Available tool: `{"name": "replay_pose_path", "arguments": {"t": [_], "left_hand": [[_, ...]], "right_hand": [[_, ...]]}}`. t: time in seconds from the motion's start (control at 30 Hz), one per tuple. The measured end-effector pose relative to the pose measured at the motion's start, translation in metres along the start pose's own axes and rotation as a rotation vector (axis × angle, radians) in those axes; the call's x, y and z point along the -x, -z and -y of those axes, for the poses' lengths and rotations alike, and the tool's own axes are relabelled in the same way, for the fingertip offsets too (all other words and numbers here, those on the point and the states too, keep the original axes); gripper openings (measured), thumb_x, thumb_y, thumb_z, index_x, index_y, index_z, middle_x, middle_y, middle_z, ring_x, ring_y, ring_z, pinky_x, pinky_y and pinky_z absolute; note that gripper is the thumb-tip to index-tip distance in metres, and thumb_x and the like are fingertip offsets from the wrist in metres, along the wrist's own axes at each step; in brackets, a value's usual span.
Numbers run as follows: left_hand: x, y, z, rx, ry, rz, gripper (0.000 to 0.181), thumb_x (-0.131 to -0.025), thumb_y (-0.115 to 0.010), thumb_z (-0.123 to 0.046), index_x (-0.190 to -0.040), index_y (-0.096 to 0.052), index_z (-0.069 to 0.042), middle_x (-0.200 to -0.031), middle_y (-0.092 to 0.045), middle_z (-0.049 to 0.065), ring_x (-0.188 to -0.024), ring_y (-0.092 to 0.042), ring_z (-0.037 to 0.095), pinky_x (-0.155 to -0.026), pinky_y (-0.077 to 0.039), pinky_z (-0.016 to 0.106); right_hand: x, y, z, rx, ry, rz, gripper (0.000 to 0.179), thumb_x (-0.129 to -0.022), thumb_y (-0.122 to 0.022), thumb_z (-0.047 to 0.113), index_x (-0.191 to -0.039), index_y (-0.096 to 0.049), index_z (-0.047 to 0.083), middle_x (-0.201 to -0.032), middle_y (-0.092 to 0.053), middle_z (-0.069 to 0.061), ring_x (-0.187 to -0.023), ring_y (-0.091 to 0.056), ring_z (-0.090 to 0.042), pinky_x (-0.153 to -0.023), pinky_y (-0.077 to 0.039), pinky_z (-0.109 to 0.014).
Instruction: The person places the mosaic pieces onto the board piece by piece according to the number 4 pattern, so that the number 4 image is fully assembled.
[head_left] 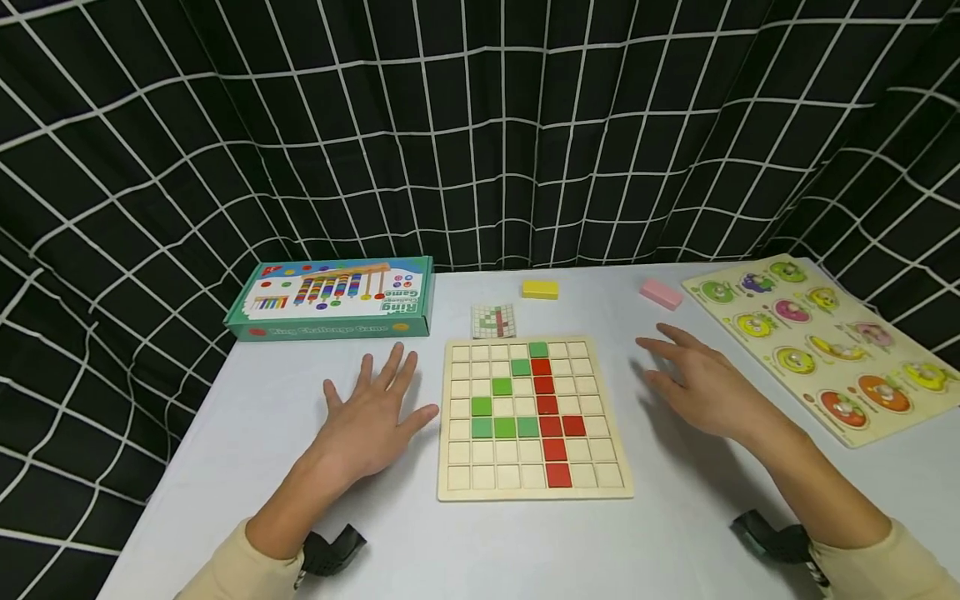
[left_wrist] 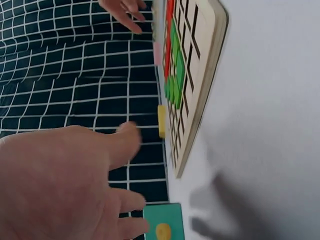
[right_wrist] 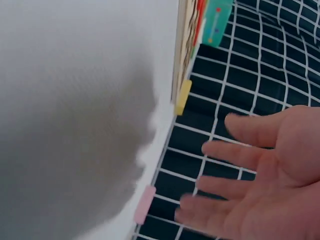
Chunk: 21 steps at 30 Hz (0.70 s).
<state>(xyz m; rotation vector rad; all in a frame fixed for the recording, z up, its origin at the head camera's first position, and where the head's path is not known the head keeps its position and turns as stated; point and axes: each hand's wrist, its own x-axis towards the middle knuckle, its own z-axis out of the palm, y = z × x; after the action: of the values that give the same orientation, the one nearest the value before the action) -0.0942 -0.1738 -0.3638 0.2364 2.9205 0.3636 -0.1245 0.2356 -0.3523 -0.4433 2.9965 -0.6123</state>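
Between my two hands lies a wooden grid board [head_left: 536,492] with green and red square tiles set in some of its cells. The red tiles [head_left: 547,404] form a column with one more to its right; the green tiles [head_left: 505,427] make a slanting line and a short row. My left hand [head_left: 367,425] is spread over the table just left of the board, holding nothing. On the other side my right hand [head_left: 701,383] hovers with fingers extended, also holding nothing. A small pattern card [head_left: 483,321] lies right behind the board's far edge.
A green Ring Challenge Game box [head_left: 330,300] lies at the back left. Behind the board are a yellow block [head_left: 540,289] and a pink block [head_left: 661,293]. A fruit and vegetable puzzle board [head_left: 825,342] lies at the right. Black gridded cloth [head_left: 480,133] hangs around the table.
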Motion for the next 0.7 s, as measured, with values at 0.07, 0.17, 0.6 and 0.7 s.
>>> {"name": "replay_pose_path", "arguments": {"t": [0.07,0.17,0.6,0.7], "left_hand": [[0.0,0.001,0.003,-0.01,0.021,-0.045,0.081,-0.105,-0.044,-0.062,-0.168,-0.02,-0.017,-0.177,-0.008,0.006,-0.159,-0.005,0.049,-0.108,0.0,0.089],[-0.001,0.002,0.005,-0.036,0.047,-0.112,0.084,-0.104,-0.04,-0.068,-0.168,-0.02,-0.018,-0.176,-0.01,0.009,-0.158,-0.005,0.053,-0.106,0.0,0.091],[-0.001,0.006,0.015,-0.084,0.104,-0.217,0.091,-0.096,-0.024,-0.085,-0.168,-0.017,-0.03,-0.177,-0.012,0.006,-0.158,0.0,0.055,-0.103,0.011,0.09],[-0.001,0.006,0.016,-0.085,0.101,-0.226,0.091,-0.095,-0.023,-0.086,-0.168,-0.018,-0.032,-0.176,-0.013,0.006,-0.158,-0.002,0.055,-0.104,0.012,0.09]], "right_hand": [[0.001,0.001,-0.001,0.024,-0.011,0.0,0.062,-0.106,-0.061,0.03,-0.157,-0.042,0.0,-0.165,-0.021,-0.037,-0.146,-0.024,-0.065,-0.113,-0.025,-0.077],[0.003,0.002,-0.001,0.049,-0.042,0.004,0.073,-0.108,-0.052,0.046,-0.165,-0.028,0.007,-0.17,-0.007,-0.033,-0.15,-0.009,-0.067,-0.111,-0.016,-0.083],[0.009,-0.002,0.008,0.11,-0.146,-0.017,0.086,-0.106,-0.034,0.067,-0.169,-0.007,0.015,-0.172,0.016,-0.024,-0.153,0.014,-0.059,-0.104,-0.001,-0.091],[0.009,-0.002,0.008,0.112,-0.151,-0.012,0.087,-0.106,-0.034,0.068,-0.169,-0.008,0.015,-0.172,0.016,-0.024,-0.153,0.015,-0.058,-0.104,-0.001,-0.091]]}}
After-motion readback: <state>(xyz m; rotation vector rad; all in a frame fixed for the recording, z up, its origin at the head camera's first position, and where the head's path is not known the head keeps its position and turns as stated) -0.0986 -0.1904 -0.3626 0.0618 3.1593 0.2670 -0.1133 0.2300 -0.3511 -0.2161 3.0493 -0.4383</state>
